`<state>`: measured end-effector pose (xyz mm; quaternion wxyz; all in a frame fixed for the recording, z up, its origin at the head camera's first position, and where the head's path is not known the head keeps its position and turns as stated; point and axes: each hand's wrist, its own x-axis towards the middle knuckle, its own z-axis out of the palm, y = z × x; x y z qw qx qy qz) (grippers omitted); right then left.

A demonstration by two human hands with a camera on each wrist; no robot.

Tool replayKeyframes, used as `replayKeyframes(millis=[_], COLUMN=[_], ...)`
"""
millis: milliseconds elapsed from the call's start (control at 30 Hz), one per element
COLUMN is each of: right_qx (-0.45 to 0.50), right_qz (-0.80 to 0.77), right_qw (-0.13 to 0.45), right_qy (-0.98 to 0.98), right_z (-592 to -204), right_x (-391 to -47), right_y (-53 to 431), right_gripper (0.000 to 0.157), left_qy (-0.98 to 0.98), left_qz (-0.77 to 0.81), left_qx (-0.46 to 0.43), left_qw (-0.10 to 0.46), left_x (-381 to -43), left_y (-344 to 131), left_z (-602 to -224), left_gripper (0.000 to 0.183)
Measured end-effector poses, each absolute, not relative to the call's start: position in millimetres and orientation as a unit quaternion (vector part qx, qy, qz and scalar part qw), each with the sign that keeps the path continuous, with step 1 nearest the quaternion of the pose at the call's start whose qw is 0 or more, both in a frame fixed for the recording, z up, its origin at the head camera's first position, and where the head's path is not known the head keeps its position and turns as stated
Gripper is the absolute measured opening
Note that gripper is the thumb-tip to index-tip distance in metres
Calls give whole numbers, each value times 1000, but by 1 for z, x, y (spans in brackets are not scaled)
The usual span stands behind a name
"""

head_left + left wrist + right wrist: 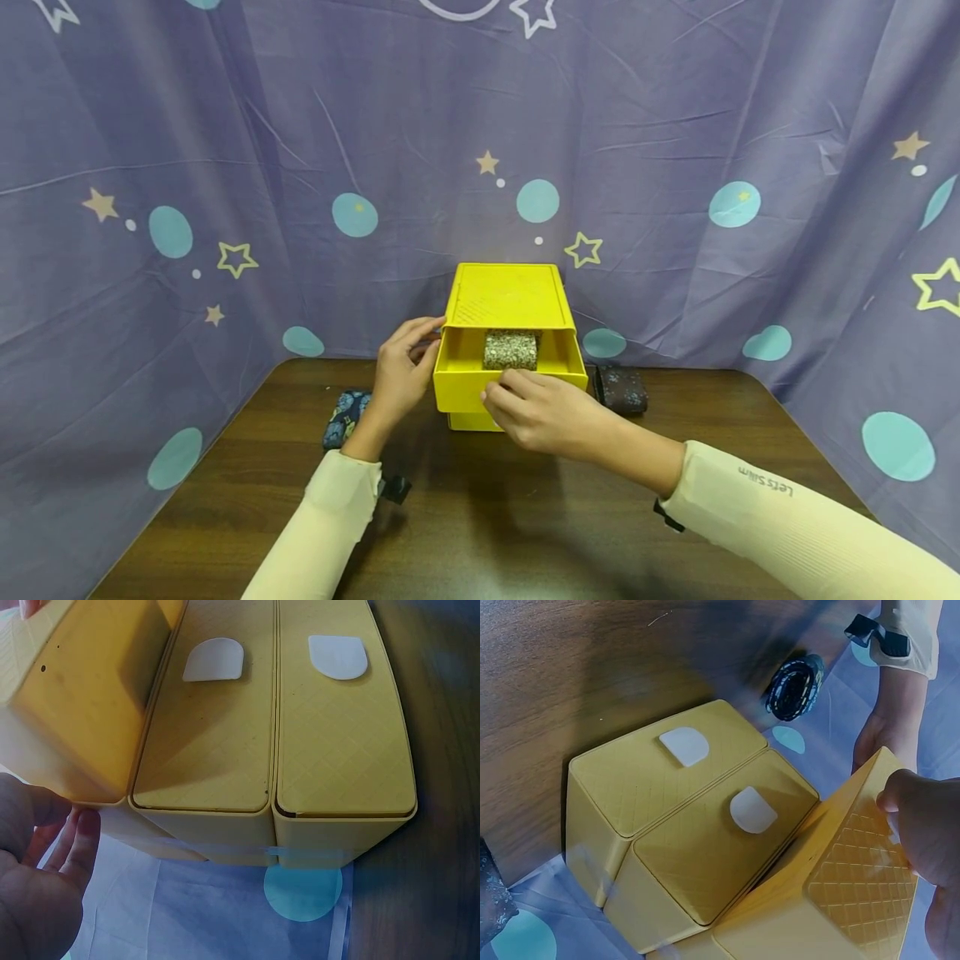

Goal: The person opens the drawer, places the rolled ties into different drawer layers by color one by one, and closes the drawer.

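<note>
A yellow drawer unit (510, 296) stands on the table, its top drawer (461, 392) pulled out toward me. Inside that drawer sits a speckled, pale green-grey roll (510, 350), perhaps of cloth. At the drawer's front, my right hand (540, 412) pinches the white handle (893, 826), most of which the fingers hide. My left hand (405, 367) touches the unit's left side near its upper front edge, fingers fairly straight. The left wrist view shows two lower drawers (206, 750) closed, each with a white handle (339, 657).
A dark blue patterned roll (347, 419) lies on the wooden table (480, 533), left of the unit. To its right is a dark, floral-patterned folded item (621, 390). A purple curtain (420, 125) hangs directly behind the table.
</note>
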<state>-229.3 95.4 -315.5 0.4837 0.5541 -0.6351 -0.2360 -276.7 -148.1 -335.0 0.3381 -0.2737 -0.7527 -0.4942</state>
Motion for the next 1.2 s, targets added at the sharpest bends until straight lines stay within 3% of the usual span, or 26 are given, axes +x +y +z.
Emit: replayKeyframes(millis=[1200], right_qx=[547], right_qz=[-246], right_qw=[483], right_qy=[-638], right_z=[-315], right_x=[-239], right_y=[96], right_gripper=[32], left_qy=[-751], left_qz=[-492], left_qx=[-276], left_qw=[343], left_x=[-278], left_y=[-148], left_z=[-337], left_gripper=[32])
